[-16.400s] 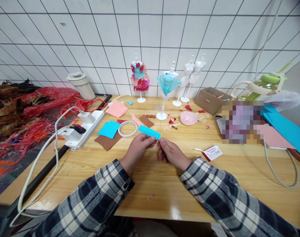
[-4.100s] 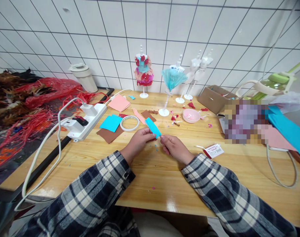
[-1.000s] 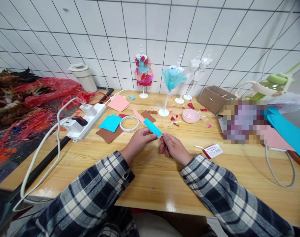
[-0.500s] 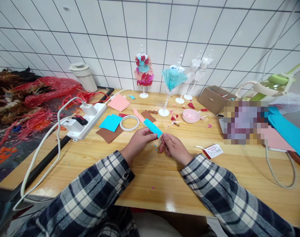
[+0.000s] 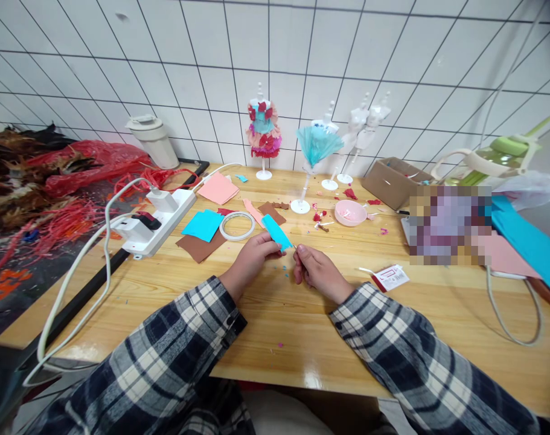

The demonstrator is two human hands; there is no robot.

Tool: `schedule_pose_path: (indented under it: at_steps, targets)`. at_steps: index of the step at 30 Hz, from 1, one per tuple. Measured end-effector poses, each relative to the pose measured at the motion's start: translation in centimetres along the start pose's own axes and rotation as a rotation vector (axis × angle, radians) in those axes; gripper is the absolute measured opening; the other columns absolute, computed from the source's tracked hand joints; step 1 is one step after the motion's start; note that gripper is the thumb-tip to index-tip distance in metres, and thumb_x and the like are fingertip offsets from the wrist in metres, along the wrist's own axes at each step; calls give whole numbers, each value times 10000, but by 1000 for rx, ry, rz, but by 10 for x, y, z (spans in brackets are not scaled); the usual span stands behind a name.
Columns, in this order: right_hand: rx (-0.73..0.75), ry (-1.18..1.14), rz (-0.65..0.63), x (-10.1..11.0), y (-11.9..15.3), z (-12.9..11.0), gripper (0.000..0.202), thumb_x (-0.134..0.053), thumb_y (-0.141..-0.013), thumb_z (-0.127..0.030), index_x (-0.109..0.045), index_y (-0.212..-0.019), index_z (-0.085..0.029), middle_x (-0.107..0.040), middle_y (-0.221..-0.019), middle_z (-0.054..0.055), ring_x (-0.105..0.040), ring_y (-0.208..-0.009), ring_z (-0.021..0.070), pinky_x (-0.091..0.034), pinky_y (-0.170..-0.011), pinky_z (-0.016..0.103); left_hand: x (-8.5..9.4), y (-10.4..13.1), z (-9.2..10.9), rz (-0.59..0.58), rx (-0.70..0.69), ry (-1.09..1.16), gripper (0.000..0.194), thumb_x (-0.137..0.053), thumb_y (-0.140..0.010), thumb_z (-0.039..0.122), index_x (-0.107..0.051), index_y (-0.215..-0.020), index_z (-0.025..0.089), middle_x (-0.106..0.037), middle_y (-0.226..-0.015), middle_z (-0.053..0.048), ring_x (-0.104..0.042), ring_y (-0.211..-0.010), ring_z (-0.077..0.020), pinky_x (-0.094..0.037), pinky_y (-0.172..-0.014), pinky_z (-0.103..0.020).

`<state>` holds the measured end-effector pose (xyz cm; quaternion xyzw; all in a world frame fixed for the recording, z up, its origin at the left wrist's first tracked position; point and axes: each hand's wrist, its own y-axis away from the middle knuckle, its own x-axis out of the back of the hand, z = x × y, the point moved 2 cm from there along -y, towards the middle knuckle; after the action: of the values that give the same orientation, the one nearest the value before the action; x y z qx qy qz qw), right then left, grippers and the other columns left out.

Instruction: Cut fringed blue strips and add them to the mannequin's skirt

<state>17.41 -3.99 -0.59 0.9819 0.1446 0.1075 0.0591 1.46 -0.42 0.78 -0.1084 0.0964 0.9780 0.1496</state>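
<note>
Blue strip [image 5: 275,230] is swinging clear of right hand [image 5: 314,266]; left hand [image 5: 252,260] is gripping it; right is pinching a thin item [image 5: 295,246], kind unclear; edge work apparently pausing.

Surface: a glossy, pale wooden desk [image 5: 311,347] is carrying these things.
Back edge: four white plastic mannequins [image 5: 263,128] on round bases are standing along it.
Back left corner: square pink paper sheets [image 5: 218,188] are lying near.
Left edge: a long white plastic power strip [image 5: 166,221] is lying along it.
Toward right edge: a flat white-and-red card [image 5: 392,277] is lying.
</note>
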Motion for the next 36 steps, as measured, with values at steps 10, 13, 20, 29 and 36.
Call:
schedule_pose_path:
  at_steps: [10, 13, 20, 29, 36]
  targets:
    - [42, 101, -11, 1, 1, -3, 504, -292, -942, -629, -457, -703, -217, -579, -536, -23, -455, -469, 110, -357, -474, 225, -1, -1, -1, -3, 30, -3, 130, -681, -632, 238, -614, -710, 160, -628, -720, 1, -590, -720, -154, -465, -783, -302]
    - [44, 98, -14, 1, 1, -2, 507, -287, -944, -630, -455, -701, -218, -570, -526, -26, -472, -479, 114, -362, -485, 228, -1, -1, -2, -19, 27, -15, 124, -682, -631, 242, -622, -702, 159, -624, -710, 3, -585, -705, -151, -463, -774, -299]
    - [41, 100, -16, 1, 0, 0, 497, -303, -942, -623, -449, -689, -220, -540, -497, -36, -478, -473, 115, -363, -488, 231, 0, -2, -3, -63, 8, -35, 118, -684, -646, 248, -646, -714, 159, -638, -715, -5, -576, -707, -154, -456, -764, -295]
    - [29, 98, -17, 1, 1, -5, 480, -327, -938, -612, -427, -672, -225, -487, -467, -50, -418, -428, 107, -332, -463, 237, 1, -1, -3, -80, 11, -48, 97, -671, -674, 234, -652, -725, 153, -645, -730, -3, -576, -718, -149, -437, -752, -278]
    - [49, 134, -16, 3, 0, -3, 489, -344, -938, -604, -444, -656, -217, -473, -455, -51, -400, -424, 104, -326, -477, 241, 1, -2, -3, -85, 4, -43, 105, -672, -681, 236, -661, -740, 150, -652, -732, -5, -578, -726, -148, -439, -758, -274]
